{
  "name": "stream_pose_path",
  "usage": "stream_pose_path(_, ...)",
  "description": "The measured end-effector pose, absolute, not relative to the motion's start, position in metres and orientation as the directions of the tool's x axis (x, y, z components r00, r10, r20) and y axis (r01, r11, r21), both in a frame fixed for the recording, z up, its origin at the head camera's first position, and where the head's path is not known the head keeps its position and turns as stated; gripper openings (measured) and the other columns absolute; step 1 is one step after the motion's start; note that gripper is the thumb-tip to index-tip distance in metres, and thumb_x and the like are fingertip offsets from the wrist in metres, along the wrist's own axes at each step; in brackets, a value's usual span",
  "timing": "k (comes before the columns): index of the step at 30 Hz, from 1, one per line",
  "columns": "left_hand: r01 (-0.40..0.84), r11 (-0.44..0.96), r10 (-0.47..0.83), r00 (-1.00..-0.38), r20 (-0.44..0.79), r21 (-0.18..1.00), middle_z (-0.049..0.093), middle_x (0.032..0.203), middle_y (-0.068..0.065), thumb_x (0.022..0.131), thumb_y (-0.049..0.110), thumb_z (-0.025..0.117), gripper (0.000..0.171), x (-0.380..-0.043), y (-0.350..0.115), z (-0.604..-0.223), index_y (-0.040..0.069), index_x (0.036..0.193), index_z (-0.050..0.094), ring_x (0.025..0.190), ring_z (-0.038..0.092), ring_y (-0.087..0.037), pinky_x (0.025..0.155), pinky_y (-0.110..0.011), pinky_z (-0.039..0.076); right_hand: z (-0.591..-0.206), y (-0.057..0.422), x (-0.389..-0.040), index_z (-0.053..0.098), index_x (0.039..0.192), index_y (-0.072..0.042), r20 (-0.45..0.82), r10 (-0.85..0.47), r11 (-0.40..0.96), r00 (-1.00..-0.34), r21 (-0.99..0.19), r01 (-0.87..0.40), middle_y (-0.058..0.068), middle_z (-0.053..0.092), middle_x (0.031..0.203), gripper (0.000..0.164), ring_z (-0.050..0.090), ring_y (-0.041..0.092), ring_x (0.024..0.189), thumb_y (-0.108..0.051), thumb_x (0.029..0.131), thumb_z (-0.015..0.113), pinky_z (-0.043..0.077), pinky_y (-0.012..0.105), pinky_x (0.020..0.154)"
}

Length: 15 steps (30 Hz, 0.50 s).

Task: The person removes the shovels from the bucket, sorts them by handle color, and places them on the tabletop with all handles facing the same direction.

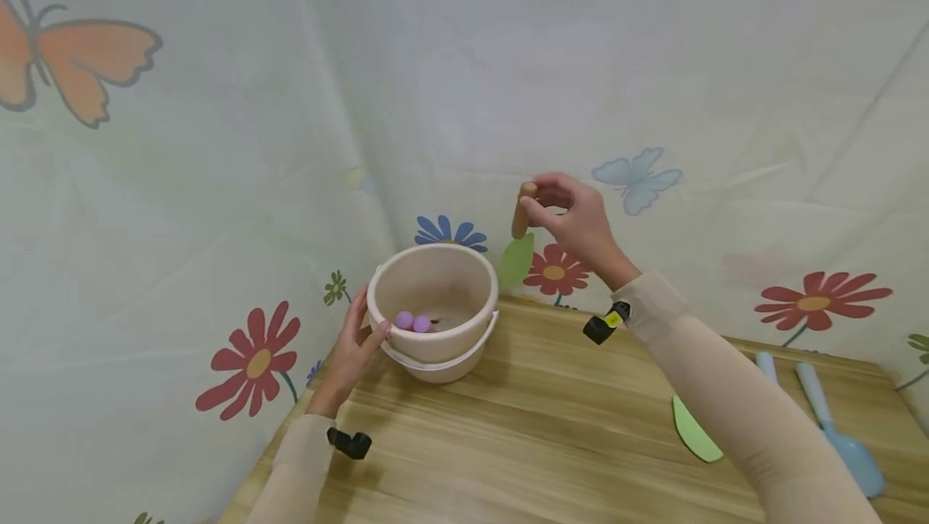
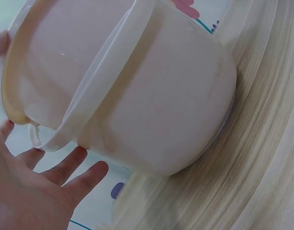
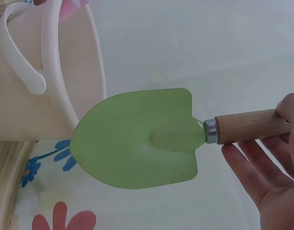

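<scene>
A cream bucket [image 1: 443, 371] with a white carry handle hanging down stands on the wooden table, with two small purple balls [image 1: 404, 320] and something reddish inside. My left hand [image 1: 356, 352] rests against its left side, fingers spread along the outer wall and thumb by the rim. In the left wrist view, the fingertips touch the bucket [image 2: 170, 96] below the rim. My right hand [image 1: 573, 218] pinches the wooden handle of a green garden trowel [image 3: 137, 139]. Its blade points down, just right of the bucket in the head view, apart from the table.
On the table's right lie a light blue toy shovel [image 1: 856, 459], a second light blue handle [image 1: 765, 367] and a flat green piece [image 1: 697, 431] partly behind my right arm. A pale curtain [image 1: 464, 89] printed with flowers and butterflies hangs behind the table and to its left.
</scene>
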State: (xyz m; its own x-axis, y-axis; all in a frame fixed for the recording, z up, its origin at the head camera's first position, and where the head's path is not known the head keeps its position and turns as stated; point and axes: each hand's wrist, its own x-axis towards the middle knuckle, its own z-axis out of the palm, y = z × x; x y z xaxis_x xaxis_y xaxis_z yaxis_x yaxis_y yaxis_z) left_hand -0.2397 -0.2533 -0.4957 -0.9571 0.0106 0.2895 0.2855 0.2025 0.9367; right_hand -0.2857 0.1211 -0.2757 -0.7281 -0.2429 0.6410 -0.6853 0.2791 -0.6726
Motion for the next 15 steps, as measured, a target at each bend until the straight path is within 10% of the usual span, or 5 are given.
stream_pose_path(15, 0.27, 0.209, 0.009, -0.962, 0.274, 0.94, 0.014, 0.171, 0.001, 0.104, 0.024, 0.061, 0.077, -0.239, -0.254, -0.495, 0.038, 0.165, 0.015, 0.14, 0.041, -0.047, 0.108, -0.064, 0.039, -0.318, 0.198, -0.304, 0.07, 0.117, -0.002, 0.621, -0.183, 0.354, -0.762, -0.682, -0.64, 0.016, 0.073, 0.101, 0.025, 0.071, 0.014, 0.084, -0.008, 0.094, 0.075, 0.061, 0.026, 0.067)
